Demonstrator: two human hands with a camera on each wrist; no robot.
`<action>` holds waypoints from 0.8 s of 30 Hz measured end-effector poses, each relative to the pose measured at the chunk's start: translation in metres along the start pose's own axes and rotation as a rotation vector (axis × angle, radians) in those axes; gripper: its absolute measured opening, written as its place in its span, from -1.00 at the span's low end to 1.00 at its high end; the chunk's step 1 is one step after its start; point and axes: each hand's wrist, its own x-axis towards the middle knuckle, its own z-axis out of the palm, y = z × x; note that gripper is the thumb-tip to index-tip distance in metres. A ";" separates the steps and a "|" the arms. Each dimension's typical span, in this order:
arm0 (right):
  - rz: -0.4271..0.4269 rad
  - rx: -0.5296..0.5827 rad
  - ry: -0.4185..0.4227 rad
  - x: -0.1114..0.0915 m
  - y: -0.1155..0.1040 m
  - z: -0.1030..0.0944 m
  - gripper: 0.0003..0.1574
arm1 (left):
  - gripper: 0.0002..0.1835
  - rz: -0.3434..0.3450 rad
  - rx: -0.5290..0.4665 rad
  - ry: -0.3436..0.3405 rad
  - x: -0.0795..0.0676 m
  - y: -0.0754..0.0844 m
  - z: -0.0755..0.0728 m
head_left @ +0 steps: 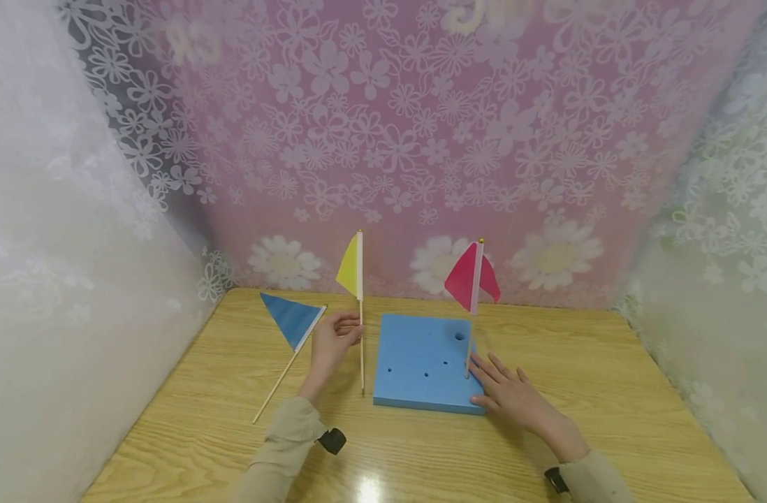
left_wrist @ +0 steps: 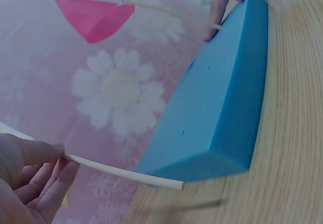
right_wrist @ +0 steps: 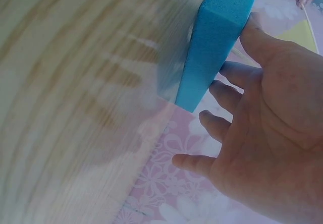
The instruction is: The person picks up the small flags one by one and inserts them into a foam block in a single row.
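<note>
My left hand (head_left: 334, 344) pinches the wooden stick of a yellow flag (head_left: 351, 269) and holds it upright just left of a blue foam block (head_left: 415, 342). In the left wrist view the stick's bare lower end (left_wrist: 174, 184) shows beside the block's near corner, above its shadow on the table. A pink flag (head_left: 464, 279) stands in the block near its right edge. My right hand (head_left: 512, 395) rests with spread, fairly straight fingers on the block's right side, beside the pink flag's stick. In the right wrist view its fingers (right_wrist: 217, 125) lie along the block's edge.
A blue flag (head_left: 293, 320) lies on the wooden table (head_left: 188, 433) to the left of my left hand. Several small holes and one larger hole (head_left: 460, 337) show in the block's top. A pink flowered backdrop (head_left: 383, 140) rises behind the table, with pale walls at both sides.
</note>
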 end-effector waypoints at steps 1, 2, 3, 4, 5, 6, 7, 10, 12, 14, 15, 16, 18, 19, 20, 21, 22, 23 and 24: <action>0.000 0.003 -0.001 0.000 0.000 0.000 -0.16 | -0.70 0.004 -0.020 0.001 0.000 0.003 0.004; 0.001 0.008 -0.003 0.000 0.000 0.000 -0.16 | -0.70 0.013 -0.037 0.000 0.001 0.005 0.008; -0.003 0.009 -0.003 0.000 0.000 0.000 -0.17 | -0.70 0.021 -0.049 0.001 0.001 0.007 0.012; -0.006 0.009 -0.002 0.000 0.000 -0.001 -0.17 | -0.71 0.032 -0.062 0.002 0.002 0.009 0.016; -0.005 0.011 -0.004 0.000 0.000 -0.001 -0.17 | -0.71 0.039 -0.075 0.004 0.003 0.010 0.019; -0.004 0.012 -0.006 0.000 0.000 -0.001 -0.17 | -0.71 0.045 -0.088 0.006 0.003 0.012 0.023; -0.003 0.014 -0.008 0.000 0.000 -0.001 -0.17 | -0.71 0.053 -0.099 0.008 0.004 0.013 0.026; -0.003 0.013 -0.011 -0.001 0.000 -0.001 -0.17 | -0.73 0.082 -0.107 0.020 0.006 0.016 0.035; 0.000 0.012 -0.015 0.000 0.000 -0.001 -0.17 | -0.74 0.110 -0.110 0.022 0.006 0.019 0.040; -0.001 0.008 -0.015 0.000 0.000 -0.001 -0.17 | -0.75 0.132 -0.118 0.017 0.007 0.021 0.046; -0.001 0.007 -0.014 0.000 0.000 -0.001 -0.17 | -0.75 0.140 -0.124 0.013 0.007 0.022 0.049; -0.003 0.005 -0.013 0.000 0.000 -0.001 -0.17 | -0.75 0.150 -0.126 0.010 0.008 0.022 0.052; -0.014 0.011 0.001 0.000 0.001 -0.001 -0.16 | -0.75 0.170 -0.137 -0.001 0.008 0.024 0.058; -0.022 0.017 0.011 0.000 0.002 0.000 -0.17 | -0.74 0.180 -0.146 -0.008 0.008 0.024 0.061; -0.033 0.018 0.024 0.000 0.003 0.001 -0.17 | -0.74 0.196 -0.149 -0.012 0.009 0.024 0.065; -0.045 0.018 0.036 -0.001 0.005 0.003 -0.17 | -0.73 0.211 -0.154 -0.015 0.008 0.023 0.068; -0.053 0.019 0.046 -0.001 0.007 0.005 -0.17 | -0.73 0.228 -0.158 -0.017 0.009 0.023 0.072; -0.058 0.019 0.054 -0.001 0.009 0.007 -0.16 | -0.73 0.246 -0.163 -0.019 0.008 0.022 0.075; -0.067 0.015 0.064 -0.001 0.010 0.009 -0.16 | -0.73 0.259 -0.169 -0.020 0.008 0.022 0.079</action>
